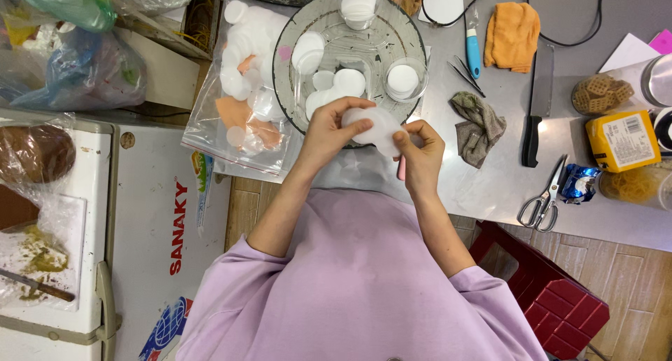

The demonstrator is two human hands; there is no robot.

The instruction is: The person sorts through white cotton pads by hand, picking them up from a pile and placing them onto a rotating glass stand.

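Your left hand [334, 126] and your right hand [418, 147] are both up in front of you, and they share one thing: a thin white round sheet [374, 125]. The fingers of your left hand are curled shut on the left side of the sheet, with the thumb pressed on top of it. The fingers of your right hand are pinched shut on its lower right edge. So the sheet sits right between your two sets of fingertips, touching both. A small pink thing [401, 168] peeks out just under your right fingers, but it is too hidden to tell what it is. Just past your fingertips is a big round glass tray [294, 60] with more white rounds [339, 84] lying in it and a small clear cup [404, 79] with a white round inside. Beyond your left fingers lies a clear plastic bag [241, 98] full of white and orange rounds. Off to the side of your right fingers is a crumpled grey rag [478, 126]. Farther that way lie a black-handled knife [537, 105] and a pair of scissors [544, 198], well apart from your hands.
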